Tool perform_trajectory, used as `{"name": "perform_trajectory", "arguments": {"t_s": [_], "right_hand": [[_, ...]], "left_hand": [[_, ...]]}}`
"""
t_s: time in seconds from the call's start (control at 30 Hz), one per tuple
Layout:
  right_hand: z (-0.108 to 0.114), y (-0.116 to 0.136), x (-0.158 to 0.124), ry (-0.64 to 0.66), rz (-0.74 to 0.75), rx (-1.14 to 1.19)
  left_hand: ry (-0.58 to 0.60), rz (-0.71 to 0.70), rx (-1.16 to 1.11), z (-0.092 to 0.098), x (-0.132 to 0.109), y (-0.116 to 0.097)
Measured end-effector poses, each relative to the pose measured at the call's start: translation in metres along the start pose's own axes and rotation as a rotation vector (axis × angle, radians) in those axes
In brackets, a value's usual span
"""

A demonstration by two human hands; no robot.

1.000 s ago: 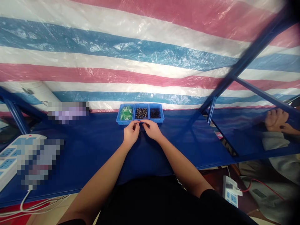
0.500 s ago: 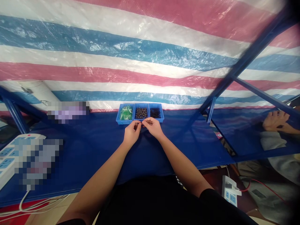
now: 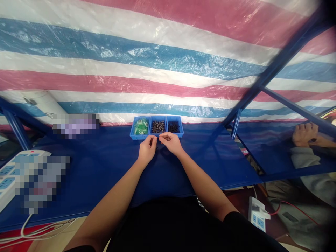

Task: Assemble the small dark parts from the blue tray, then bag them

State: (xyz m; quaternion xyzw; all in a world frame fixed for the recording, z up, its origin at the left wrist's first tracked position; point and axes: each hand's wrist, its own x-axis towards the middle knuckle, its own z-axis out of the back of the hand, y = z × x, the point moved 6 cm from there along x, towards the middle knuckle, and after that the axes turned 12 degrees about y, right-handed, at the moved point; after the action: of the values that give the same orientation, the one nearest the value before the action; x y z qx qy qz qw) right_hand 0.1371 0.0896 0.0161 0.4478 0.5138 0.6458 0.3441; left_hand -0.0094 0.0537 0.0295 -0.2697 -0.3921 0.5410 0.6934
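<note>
Just in front of three joined blue bins, my left hand (image 3: pixel 147 147) and my right hand (image 3: pixel 171 142) meet with fingertips nearly touching. Both are closed in a pinch; whatever lies between the fingertips is too small to name. The left bin (image 3: pixel 132 134) holds green pieces in clear plastic. Many small brownish metallic parts (image 3: pixel 158 126) fill the middle bin. In the right bin are thin dark pieces (image 3: pixel 173 126) that look like small screws. My right fingers partly cover the front rim of the bins.
A white power strip (image 3: pixel 15 171) and a blurred-out object (image 3: pixel 46 183) lie on the blue table (image 3: pixel 105 168) at left. Blue metal bars (image 3: pixel 246 94) frame the sides, with striped sheeting (image 3: pixel 157 77) behind. At right, another person's hands (image 3: pixel 305 134) rest beyond the frame, above a second power strip (image 3: pixel 258 215).
My fingertips have come slightly apart, the left hand's thumb and fingers shifting a little. The bins stay put. The other person's hands at right moved slightly left.
</note>
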Motion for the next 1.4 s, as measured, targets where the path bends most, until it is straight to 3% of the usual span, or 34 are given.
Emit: {"name": "perform_trajectory", "arguments": {"t_s": [0.4,1.4], "right_hand": [[-0.0004,0.0056,0.0005,0.013,-0.037,0.080],[0.0015,0.0082,0.0003,0.013,-0.073,0.124]], "left_hand": [[-0.047,-0.004,-0.075,0.0032,-0.0019,-0.0027],[0.006,-0.034,-0.087,-0.0019,-0.0009,-0.0039]]}}
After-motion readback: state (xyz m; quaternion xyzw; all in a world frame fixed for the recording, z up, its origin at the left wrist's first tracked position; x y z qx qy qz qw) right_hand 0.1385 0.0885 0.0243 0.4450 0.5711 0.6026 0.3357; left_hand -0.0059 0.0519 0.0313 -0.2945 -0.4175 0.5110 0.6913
